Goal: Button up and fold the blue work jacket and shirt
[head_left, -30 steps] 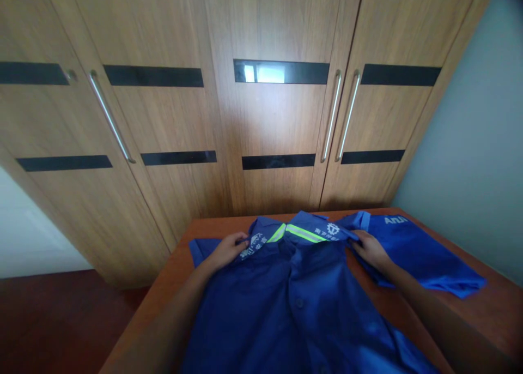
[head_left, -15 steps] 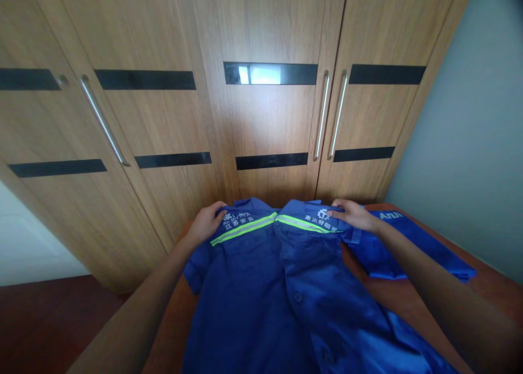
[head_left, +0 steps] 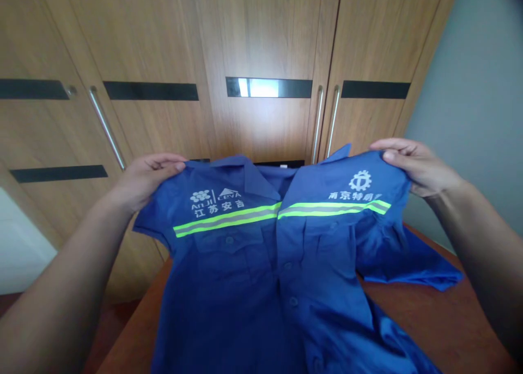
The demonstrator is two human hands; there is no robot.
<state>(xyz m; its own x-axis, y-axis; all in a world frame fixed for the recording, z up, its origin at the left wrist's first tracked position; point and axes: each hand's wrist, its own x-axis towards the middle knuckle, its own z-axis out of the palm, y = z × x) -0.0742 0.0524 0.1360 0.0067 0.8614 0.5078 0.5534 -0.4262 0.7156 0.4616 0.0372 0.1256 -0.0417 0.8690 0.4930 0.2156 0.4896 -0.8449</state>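
A blue work shirt (head_left: pixel 261 265) with a yellow-green reflective stripe and white printed logos hangs lifted in front of me, its front facing me. My left hand (head_left: pixel 147 175) pinches its left shoulder, fingers closed on the cloth. My right hand (head_left: pixel 412 164) grips the right shoulder the same way. The shirt's lower part drapes down onto the reddish-brown wooden table (head_left: pixel 441 330). Its right sleeve (head_left: pixel 412 262) trails on the tabletop.
A wall of wooden wardrobe doors (head_left: pixel 261 52) with black strips and long metal handles (head_left: pixel 107 127) stands right behind the table. A grey wall (head_left: pixel 478 101) closes off the right side. Dark floor shows at lower left.
Both hands have risen from the tabletop, lifting the shirt by its shoulders. The chest stripe and logos now face me, and the collar is off the table.
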